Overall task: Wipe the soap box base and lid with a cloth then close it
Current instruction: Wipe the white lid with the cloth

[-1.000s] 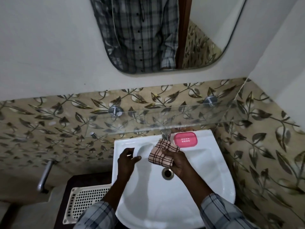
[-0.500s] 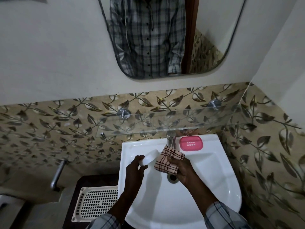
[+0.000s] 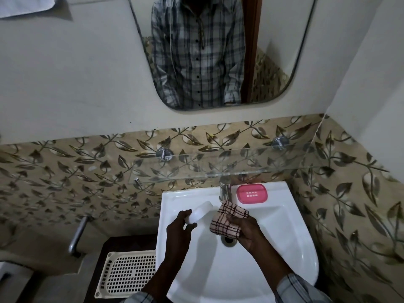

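Over the sink (image 3: 284,241), the white lid (image 3: 200,212) was gripped by fingers of the left hand (image 3: 178,231); the checked cloth (image 3: 227,219) was clenched in the right hand (image 3: 247,231).

Surfaces as seen standing at the sink. The white oval plastic soap-box lid (image 3: 202,212) is smooth with a dull sheen. The pink rectangular plastic soap-box base (image 3: 252,193) is smooth and slightly glossy, with a slotted floor. The beige woven cloth with dark checks (image 3: 227,219) is soft, ribbed and matt. The white ceramic washbasin (image 3: 284,248) is glazed, high gloss. The tap (image 3: 225,190) and drain ring (image 3: 228,241) are polished metal. The clear glass shelf (image 3: 218,169) is smooth, on bright metal studs (image 3: 162,154). The leaf-patterned wall tiles (image 3: 65,171) are glossy. The upper wall (image 3: 76,84) is matt paint. The cream perforated tray (image 3: 129,272) is moulded plastic.
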A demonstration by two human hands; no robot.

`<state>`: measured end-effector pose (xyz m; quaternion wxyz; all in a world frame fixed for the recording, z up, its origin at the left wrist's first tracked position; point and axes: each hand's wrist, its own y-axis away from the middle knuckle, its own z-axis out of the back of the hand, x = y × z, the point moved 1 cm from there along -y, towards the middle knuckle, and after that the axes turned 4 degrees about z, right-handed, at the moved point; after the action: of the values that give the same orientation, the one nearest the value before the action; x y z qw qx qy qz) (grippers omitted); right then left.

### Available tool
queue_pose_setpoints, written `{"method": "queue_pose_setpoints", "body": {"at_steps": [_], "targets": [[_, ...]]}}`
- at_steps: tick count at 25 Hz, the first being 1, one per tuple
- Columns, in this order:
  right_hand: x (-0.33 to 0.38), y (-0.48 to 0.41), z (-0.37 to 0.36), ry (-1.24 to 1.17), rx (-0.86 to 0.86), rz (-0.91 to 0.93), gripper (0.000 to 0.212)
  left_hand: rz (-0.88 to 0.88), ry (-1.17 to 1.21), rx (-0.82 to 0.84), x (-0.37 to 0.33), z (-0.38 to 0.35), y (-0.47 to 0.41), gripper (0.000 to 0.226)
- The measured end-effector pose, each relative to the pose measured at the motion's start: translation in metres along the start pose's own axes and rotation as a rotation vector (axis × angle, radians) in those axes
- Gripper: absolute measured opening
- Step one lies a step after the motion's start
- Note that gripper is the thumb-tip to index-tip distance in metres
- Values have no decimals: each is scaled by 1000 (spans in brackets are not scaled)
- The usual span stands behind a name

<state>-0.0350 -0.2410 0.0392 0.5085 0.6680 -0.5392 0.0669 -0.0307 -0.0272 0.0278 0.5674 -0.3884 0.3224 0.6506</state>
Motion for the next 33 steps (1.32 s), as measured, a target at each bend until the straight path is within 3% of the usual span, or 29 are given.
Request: {"method": "queue_pose_setpoints", "body": {"at_steps": [11,17,20,25,28,31,33], "targets": [[0,-1,11,4,-10,-1,39,-49,212,-186,-44,24,18,48],[-6,-1,12,22,-10,-11,37,-35,-132,-52,-28,11,24,39],[-5,-1,14,3,4,-7,38,-67,-110,-85,-25,14,17,42],[-11,-3,12,26,34,24,36,34,-54,-90,-24,16,20,33],[-12,-3,4,170,-11,181,30,237,123,-126,-23,20,8,30],[-6,1,-16,531,-25,551,32,422,293,24,-22,13,-3,42],[-4,10,-31,830,117,818,44,460,407,97,-27,7,-9,36]]}}
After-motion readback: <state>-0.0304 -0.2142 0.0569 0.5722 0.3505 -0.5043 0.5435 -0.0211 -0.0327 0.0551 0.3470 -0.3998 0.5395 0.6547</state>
